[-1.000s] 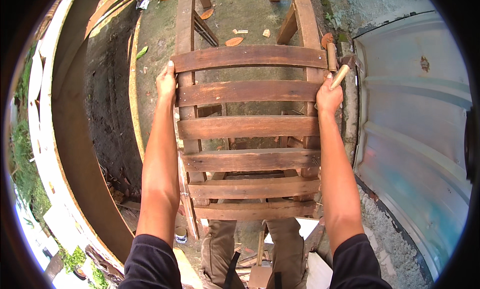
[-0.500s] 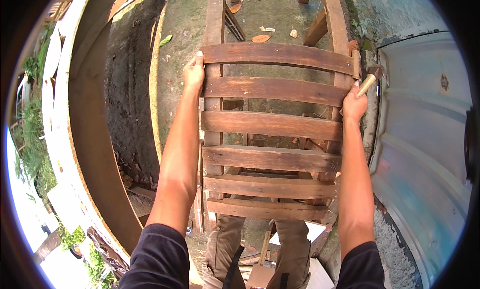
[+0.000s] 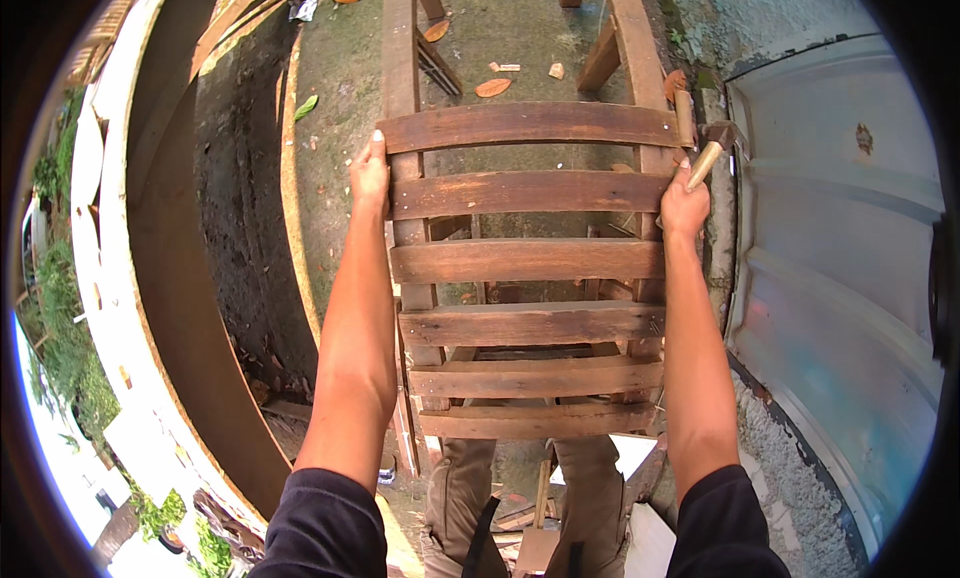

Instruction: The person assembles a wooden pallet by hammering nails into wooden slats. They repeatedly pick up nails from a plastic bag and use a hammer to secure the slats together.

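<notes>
Before me stands a brown wooden frame (image 3: 403, 73) with several curved slats nailed across its two rails. My left hand (image 3: 370, 178) is closed at the left end of the farthest slat (image 3: 530, 125), its thumb pressed near the slat's corner; the other fingers are mostly hidden. On the opposite side, my right hand (image 3: 686, 206) wraps around the pale wooden handle of a hammer (image 3: 706, 164), beside the right end of the second slat (image 3: 530, 192). The hammer head points away from me, close to the right rail.
A bluish metal panel (image 3: 840, 188) lines the right side. To the left, a tall brown board (image 3: 175, 278) curves past. Dry leaves (image 3: 493, 87) lie on the mossy concrete beyond the slats. Wood scraps and a white board (image 3: 632, 456) are around my legs.
The whole view has shifted, so the frame and both hands appear slightly farther left and the far slats lower. Both hands keep their places at the slat and on the hammer.
</notes>
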Demonstrator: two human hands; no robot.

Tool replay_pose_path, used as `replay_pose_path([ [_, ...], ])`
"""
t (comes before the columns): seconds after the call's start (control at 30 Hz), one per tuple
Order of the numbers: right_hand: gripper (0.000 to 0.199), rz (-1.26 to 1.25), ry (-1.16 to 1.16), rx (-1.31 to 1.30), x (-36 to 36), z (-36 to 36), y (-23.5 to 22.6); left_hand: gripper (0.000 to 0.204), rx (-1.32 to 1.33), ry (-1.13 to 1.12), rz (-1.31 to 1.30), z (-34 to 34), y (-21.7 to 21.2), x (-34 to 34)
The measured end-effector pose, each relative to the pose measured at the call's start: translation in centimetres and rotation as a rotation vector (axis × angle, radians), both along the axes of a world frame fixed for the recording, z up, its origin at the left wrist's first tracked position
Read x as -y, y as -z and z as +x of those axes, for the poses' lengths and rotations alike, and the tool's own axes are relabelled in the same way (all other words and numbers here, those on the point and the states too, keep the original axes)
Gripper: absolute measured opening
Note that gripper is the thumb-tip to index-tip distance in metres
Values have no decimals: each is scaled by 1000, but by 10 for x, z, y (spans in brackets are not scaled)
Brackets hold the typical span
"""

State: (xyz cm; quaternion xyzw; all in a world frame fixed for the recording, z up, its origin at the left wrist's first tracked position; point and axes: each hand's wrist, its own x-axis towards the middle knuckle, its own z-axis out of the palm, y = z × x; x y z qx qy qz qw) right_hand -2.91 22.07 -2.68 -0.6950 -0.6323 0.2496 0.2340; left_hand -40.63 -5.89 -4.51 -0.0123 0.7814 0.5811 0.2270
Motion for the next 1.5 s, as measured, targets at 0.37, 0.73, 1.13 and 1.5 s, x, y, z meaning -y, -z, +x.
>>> replay_pose_path([
  [0.37, 58, 7, 31, -43, 3, 0, -5, 47, -33, -6, 86, 7, 4, -2],
  [0.73, 52, 41, 20, -6, 5, -5, -7, 45, -15, -94, 93, 7, -5, -9],
  [1.13, 55, -14, 12, -25, -3, 6, 5, 42, -22, -84, 88, 6, -2, -10],
  [1.5, 55, -48, 25, -3, -3, 10, 3, 44, 203, -117, 197, 10, -12, -10],
])
